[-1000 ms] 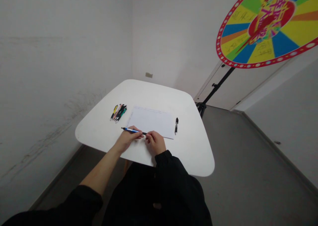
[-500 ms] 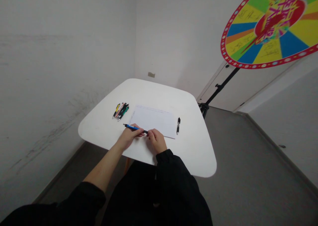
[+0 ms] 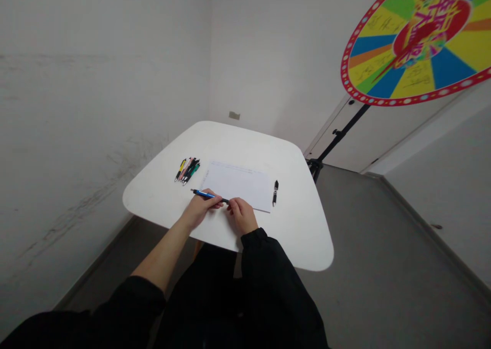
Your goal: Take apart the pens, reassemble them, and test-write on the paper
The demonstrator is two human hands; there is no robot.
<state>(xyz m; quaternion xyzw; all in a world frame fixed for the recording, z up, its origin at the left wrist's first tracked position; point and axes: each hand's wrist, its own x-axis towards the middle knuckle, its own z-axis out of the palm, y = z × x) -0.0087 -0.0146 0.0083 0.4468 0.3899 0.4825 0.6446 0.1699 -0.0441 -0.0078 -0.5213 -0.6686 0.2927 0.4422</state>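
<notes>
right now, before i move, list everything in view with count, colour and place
blue pen: 1, blue and black, between both grips
pen cluster: several, exact count unclear; yellow, pink, black, green among them, left of the paper
paper: 1 visible sheet, white, on the table
black pen: 1, black and pale, right of the paper
table: 1, white, below the hands
wheel: 1, multicoloured, upper right, partly cut off
stand: 1, black, under the wheel
wall plate: 1, beige, far wall
walls: several, whitish, around
floor: 1, grey, below
sleeves: 2, black, on the arms
left grip: 1, bare, around the blue pen
right grip: 1, bare, at its dark end
</notes>
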